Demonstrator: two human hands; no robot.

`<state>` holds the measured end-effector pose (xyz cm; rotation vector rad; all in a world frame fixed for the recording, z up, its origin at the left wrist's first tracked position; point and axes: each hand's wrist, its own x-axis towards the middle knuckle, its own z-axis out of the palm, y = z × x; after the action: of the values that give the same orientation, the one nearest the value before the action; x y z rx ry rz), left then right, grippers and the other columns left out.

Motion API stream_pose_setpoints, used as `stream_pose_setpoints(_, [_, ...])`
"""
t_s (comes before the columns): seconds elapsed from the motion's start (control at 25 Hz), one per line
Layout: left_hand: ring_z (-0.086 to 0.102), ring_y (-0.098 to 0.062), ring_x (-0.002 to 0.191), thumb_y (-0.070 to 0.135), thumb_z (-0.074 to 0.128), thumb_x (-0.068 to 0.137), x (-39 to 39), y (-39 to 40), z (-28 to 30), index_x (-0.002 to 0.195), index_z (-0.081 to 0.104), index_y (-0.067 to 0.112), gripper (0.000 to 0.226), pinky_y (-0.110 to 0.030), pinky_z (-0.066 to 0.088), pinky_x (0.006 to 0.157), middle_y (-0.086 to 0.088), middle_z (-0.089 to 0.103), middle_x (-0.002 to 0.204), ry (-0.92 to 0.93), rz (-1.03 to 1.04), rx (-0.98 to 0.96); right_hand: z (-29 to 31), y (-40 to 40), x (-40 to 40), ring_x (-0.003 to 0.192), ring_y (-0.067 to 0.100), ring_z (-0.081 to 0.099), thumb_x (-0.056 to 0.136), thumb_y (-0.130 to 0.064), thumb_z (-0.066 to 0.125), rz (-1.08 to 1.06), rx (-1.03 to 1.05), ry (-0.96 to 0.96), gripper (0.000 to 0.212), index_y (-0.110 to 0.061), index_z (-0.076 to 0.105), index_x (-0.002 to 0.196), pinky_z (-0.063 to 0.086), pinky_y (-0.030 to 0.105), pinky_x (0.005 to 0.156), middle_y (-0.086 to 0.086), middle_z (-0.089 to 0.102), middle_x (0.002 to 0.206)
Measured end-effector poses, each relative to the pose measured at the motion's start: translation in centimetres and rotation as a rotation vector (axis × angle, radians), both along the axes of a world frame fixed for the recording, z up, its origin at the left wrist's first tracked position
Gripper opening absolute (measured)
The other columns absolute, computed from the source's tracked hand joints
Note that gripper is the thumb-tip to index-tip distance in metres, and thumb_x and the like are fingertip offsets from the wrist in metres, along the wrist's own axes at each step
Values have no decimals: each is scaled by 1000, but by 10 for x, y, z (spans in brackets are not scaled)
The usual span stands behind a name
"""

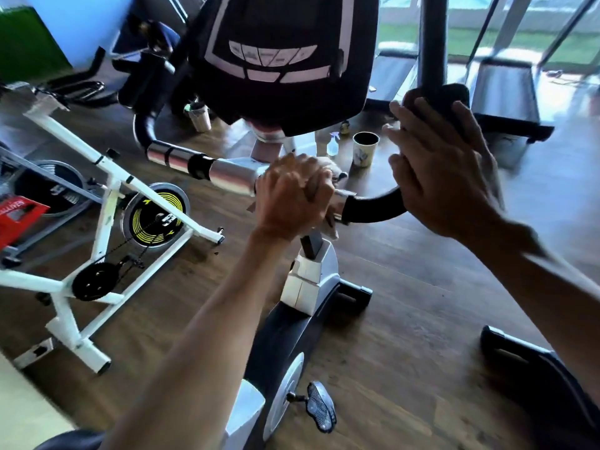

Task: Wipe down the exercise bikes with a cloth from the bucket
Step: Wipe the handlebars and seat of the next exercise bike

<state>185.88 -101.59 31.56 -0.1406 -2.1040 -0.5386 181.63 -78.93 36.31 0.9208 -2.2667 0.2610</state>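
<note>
One head-worn wide-angle view, looking forward and steeply down over the exercise bike (302, 287), close enough that both forearms fill the lower frame. The console (279, 53) looms right ahead, windows beyond. The edges bend and blur, probably from lens distortion.

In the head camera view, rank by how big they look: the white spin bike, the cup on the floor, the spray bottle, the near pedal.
1. white spin bike
2. near pedal, though nearness inflates it
3. cup
4. spray bottle

Left grip (293, 193) fisted tight, right grip (444, 167) flat-fingered (both forearms outstretched).
</note>
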Motion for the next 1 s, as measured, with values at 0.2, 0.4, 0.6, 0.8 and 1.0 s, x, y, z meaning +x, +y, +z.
stream_pose_setpoints(0.2, [67,-22,76,30,50,87,7,-7,1,87,77,16,30,-33,54,71,0,74,80,-100,84,56,-37,-30,38,148,29,36,102,-27,41,98,133,6,43,-4,58,135,7,50,127,15,52,148])
stream_pose_setpoints(0.4, [61,-20,70,35,57,89,-4,-27,34,85,75,16,27,-32,49,66,1,70,75,-442,65,-23,-43,-60,40,134,29,53,101,-37,34,-58,195,-23,52,-2,56,134,20,48,123,17,64,135])
stream_pose_setpoints(0.6, [70,-23,84,29,57,88,14,-10,11,98,78,16,27,-30,52,76,-2,77,93,-192,15,-82,-43,-53,42,143,36,42,100,-34,37,-50,209,-30,60,7,44,143,17,45,125,26,51,146])
stream_pose_setpoints(0.8, [66,-31,72,32,54,85,9,-23,18,84,76,17,27,-37,53,65,-7,72,79,-230,105,133,-43,-48,40,148,34,34,99,-32,34,-37,258,-74,60,6,40,145,12,44,127,25,46,151])
stream_pose_setpoints(1.0, [68,-22,81,27,66,87,16,51,7,86,76,16,14,-30,46,72,-2,75,85,-113,124,-40,-9,-19,37,138,27,44,93,-7,41,203,-66,-231,53,-2,44,145,23,34,120,17,53,146])
